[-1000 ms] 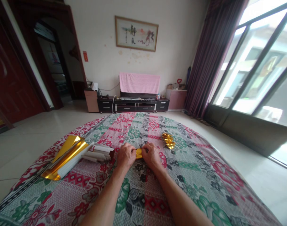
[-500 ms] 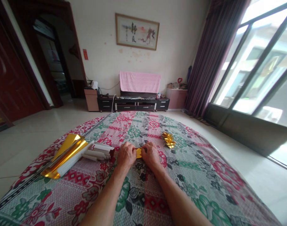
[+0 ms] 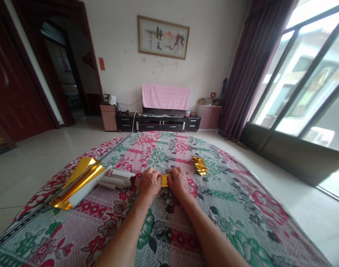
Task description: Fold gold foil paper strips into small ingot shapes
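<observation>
A small folded piece of gold foil paper (image 3: pixel 165 180) lies on a flowered cloth (image 3: pixel 169 230). My left hand (image 3: pixel 149 183) pinches its left end and my right hand (image 3: pixel 179 182) pinches its right end, knuckles up, so most of the paper is hidden. A little pile of folded gold pieces (image 3: pixel 199 166) sits just beyond my right hand. To the left of my left hand lie several white paper rolls (image 3: pixel 116 178) and a stack of gold foil sheets (image 3: pixel 79 181).
The cloth covers a round surface with tiled floor around it. A low dark TV stand with a pink cover (image 3: pixel 166 97) stands at the far wall. Glass doors and a purple curtain (image 3: pixel 249 66) are on the right, a dark doorway on the left.
Both hands stay on the gold paper with only small finger shifts. The camera has drifted slightly.
</observation>
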A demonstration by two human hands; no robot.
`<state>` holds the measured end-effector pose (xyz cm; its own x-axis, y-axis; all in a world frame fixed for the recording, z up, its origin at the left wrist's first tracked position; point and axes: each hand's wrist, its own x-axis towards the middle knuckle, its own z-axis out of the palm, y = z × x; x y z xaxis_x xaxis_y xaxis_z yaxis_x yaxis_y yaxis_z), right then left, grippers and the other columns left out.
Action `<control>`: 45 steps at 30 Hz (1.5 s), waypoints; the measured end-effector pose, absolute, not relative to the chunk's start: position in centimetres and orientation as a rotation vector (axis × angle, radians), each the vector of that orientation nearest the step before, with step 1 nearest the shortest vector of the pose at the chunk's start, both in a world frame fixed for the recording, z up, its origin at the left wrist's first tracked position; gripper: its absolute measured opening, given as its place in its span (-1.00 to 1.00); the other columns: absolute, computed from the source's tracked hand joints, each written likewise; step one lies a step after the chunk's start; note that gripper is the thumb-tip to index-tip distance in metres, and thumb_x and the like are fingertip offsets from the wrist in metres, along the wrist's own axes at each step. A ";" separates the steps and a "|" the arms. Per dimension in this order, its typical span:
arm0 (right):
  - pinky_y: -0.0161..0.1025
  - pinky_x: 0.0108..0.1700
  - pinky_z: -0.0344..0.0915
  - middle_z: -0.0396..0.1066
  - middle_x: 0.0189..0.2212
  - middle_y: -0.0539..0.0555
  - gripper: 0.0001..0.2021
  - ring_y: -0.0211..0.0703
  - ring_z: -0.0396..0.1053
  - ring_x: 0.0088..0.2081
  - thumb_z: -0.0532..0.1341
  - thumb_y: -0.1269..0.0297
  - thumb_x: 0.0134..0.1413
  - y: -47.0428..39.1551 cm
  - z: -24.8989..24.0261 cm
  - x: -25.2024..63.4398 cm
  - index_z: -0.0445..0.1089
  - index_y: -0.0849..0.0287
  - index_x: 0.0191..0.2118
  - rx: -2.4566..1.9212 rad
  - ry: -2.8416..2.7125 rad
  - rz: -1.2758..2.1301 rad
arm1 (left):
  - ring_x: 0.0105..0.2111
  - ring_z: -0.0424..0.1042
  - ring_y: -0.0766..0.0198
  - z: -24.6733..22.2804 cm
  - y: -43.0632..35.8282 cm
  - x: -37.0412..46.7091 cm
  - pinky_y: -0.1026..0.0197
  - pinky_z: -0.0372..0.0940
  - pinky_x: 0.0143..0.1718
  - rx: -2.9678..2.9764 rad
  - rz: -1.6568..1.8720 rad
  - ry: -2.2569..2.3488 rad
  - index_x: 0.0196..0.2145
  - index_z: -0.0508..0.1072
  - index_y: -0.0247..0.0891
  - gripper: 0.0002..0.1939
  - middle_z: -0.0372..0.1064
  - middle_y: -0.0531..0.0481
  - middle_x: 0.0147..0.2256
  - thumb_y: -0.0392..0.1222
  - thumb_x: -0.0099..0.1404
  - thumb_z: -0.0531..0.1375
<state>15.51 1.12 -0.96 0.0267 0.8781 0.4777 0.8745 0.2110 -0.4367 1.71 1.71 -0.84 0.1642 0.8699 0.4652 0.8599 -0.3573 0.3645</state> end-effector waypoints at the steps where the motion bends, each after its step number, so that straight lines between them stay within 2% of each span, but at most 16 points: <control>1: -0.28 -0.14 0.14 0.34 -0.29 0.11 -0.86 -0.17 0.26 -0.23 0.09 0.40 0.02 1.1 -0.9 15.5 0.39 0.18 -0.37 -1.619 -1.834 0.006 | -0.25 0.28 0.23 -0.9 1.7 1.7 0.20 0.18 -0.18 2.392 0.961 1.773 -0.40 0.48 -0.23 -0.83 0.30 -0.08 -0.33 -0.25 0.19 0.08; 4: -0.29 -0.11 0.13 0.35 -0.29 0.12 -0.82 -0.17 0.26 -0.21 0.07 0.39 0.05 1.0 -0.8 15.6 0.41 0.19 -0.43 -1.599 -1.867 0.011 | -0.24 0.27 0.22 -0.8 1.7 1.6 0.19 0.17 -0.16 2.401 0.929 1.776 -0.38 0.47 -0.23 -0.84 0.30 -0.08 -0.31 -0.25 0.19 0.08; 12: -0.26 -0.05 0.10 0.35 -0.20 0.07 -0.86 -0.16 0.26 -0.14 0.15 0.31 -0.01 0.0 -0.2 16.6 0.46 0.11 -0.34 -1.559 -1.943 0.090 | -0.24 0.27 0.23 0.1 1.1 0.6 0.18 0.18 -0.14 2.391 0.845 1.662 -0.38 0.47 -0.18 -0.89 0.29 -0.03 -0.29 -0.18 0.13 0.16; 16: -0.23 -0.05 0.09 0.32 -0.14 0.05 -0.82 -0.13 0.24 -0.10 0.21 0.25 -0.09 -0.4 0.0 16.9 0.43 0.09 -0.29 -1.560 -1.999 0.131 | -0.22 0.29 0.22 0.3 0.8 0.2 0.18 0.19 -0.15 2.401 0.805 1.611 -0.32 0.46 -0.16 -0.82 0.29 -0.04 -0.24 -0.11 0.08 0.21; 21: -0.19 -0.02 0.06 0.28 -0.09 0.05 -0.75 -0.10 0.19 -0.04 0.21 0.19 -0.09 -0.7 0.3 17.4 0.38 0.07 -0.21 -1.544 -2.083 0.122 | -0.23 0.30 0.23 0.5 0.5 -0.1 0.18 0.20 -0.15 2.412 0.773 1.584 -0.27 0.45 -0.14 -0.73 0.29 -0.04 -0.21 0.01 0.07 0.21; 24: -0.16 0.00 0.04 0.26 -0.06 0.03 -0.73 -0.09 0.17 -0.01 0.22 0.16 -0.09 -0.5 0.3 17.8 0.37 0.04 -0.20 -1.546 -2.119 0.160 | -0.21 0.29 0.23 0.7 0.5 -0.3 0.19 0.20 -0.14 2.397 0.740 1.569 -0.24 0.44 -0.14 -0.72 0.29 -0.04 -0.18 -0.04 0.06 0.21; 30: -0.14 0.04 0.01 0.24 -0.01 0.01 -0.76 -0.12 0.17 0.02 0.20 0.24 -0.08 0.2 0.2 18.7 0.40 0.01 -0.19 -1.521 -2.179 0.265 | -0.12 0.27 0.21 0.5 0.9 -0.9 0.19 0.19 -0.07 2.365 0.690 1.499 -0.20 0.45 -0.13 -0.69 0.25 -0.02 -0.11 -0.16 0.03 0.21; 41: -0.16 0.07 0.01 0.25 0.01 0.02 -0.70 -0.12 0.17 0.05 0.17 0.39 -0.08 0.3 0.4 19.1 0.41 0.00 -0.17 -1.507 -2.187 0.300 | -0.10 0.28 0.24 0.5 1.2 -1.6 0.23 0.17 -0.03 2.355 0.678 1.415 -0.24 0.49 -0.13 -0.66 0.25 -0.01 -0.09 -0.36 0.00 0.14; 43: -0.17 0.06 0.03 0.27 0.00 0.01 -0.73 -0.12 0.18 0.03 0.17 0.37 -0.07 0.3 0.5 18.9 0.43 0.00 -0.19 -1.519 -2.159 0.297 | -0.12 0.29 0.25 0.4 1.4 -1.3 0.23 0.18 -0.05 2.362 0.687 1.442 -0.27 0.51 -0.12 -0.70 0.27 0.00 -0.11 -0.35 0.03 0.13; 45: -0.20 0.02 0.06 0.31 -0.05 0.01 -0.78 -0.14 0.23 -0.02 0.14 0.31 -0.01 0.3 0.5 18.5 0.45 0.00 -0.23 -1.534 -2.106 0.282 | -0.17 0.31 0.25 0.3 1.4 -0.8 0.22 0.19 -0.08 2.353 0.730 1.510 -0.30 0.52 -0.13 -0.78 0.31 -0.01 -0.16 -0.26 0.10 0.12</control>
<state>18.50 0.34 0.49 -0.2272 0.9321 0.2821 0.8248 0.3381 -0.4531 -0.76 1.42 0.25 0.3372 0.9005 0.2745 0.7745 -0.4311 0.4630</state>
